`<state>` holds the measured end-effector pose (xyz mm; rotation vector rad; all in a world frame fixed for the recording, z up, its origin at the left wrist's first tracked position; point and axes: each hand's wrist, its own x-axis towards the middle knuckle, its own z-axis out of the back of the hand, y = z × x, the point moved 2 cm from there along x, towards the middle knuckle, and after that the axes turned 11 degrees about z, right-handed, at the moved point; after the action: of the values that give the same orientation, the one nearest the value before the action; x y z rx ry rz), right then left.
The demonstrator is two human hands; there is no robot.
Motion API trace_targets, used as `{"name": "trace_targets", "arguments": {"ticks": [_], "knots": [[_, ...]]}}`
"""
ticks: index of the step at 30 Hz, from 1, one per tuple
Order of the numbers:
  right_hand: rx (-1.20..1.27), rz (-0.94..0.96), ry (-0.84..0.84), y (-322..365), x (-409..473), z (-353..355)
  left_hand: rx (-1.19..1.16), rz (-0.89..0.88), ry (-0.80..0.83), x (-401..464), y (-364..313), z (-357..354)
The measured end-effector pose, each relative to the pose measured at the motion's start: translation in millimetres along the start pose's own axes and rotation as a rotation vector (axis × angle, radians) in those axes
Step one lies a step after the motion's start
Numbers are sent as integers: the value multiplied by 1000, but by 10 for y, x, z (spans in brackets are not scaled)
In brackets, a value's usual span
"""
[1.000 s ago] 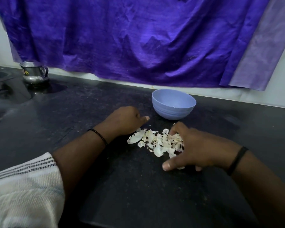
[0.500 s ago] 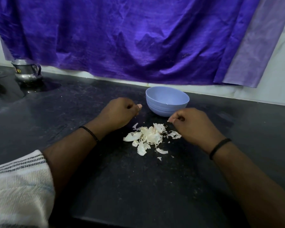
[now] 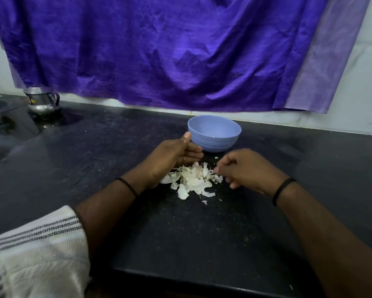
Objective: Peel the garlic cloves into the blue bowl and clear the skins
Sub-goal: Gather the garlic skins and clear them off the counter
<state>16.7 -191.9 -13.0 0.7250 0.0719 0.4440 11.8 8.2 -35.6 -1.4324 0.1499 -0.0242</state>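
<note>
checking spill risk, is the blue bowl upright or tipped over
Upright: the blue bowl sits on its base on the counter, its opening facing up.

Both hands (image 3: 210, 166) flanking garlic skins (image 3: 191, 179) on black counter (image 3: 94, 158), blue bowl (image 3: 215, 134) just behind

the left hand (image 3: 172, 157) stood on its edge, palm facing right, fingers straight and together, thumb raised. the right hand (image 3: 248, 169) lay knuckles up with its fingers curled under; whether they pinched anything could not be told. both forearms reached forward, each wrist banded.
</note>
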Motion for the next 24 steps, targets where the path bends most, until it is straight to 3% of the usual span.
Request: {"name": "trace_targets", "arguments": {"ticks": [2,4,6,9,13,19,22,24], "knots": [[-43,-56,122,-3,-72,-46,24,-58,-123,-27,15,56],[-42,-12,116,71,-141,-122,241,-142,-317,-38,36,135],[133,71,33,99,-131,-205,480,-143,-436,-67,34,195],[174,158,-190,83,-179,-137,567,-88,-456,-236,-11,217],[25,187,-388,31,-252,-116,355,23,-303,-429,97,192],[-23,195,-64,190,-195,-548,-1,108,-70,-394,79,-40],[186,203,-147,275,-139,-526,-93,56,-129,-410,24,-50],[125,229,-166,219,-121,-465,-84,36,-224,-420,26,55]]}}
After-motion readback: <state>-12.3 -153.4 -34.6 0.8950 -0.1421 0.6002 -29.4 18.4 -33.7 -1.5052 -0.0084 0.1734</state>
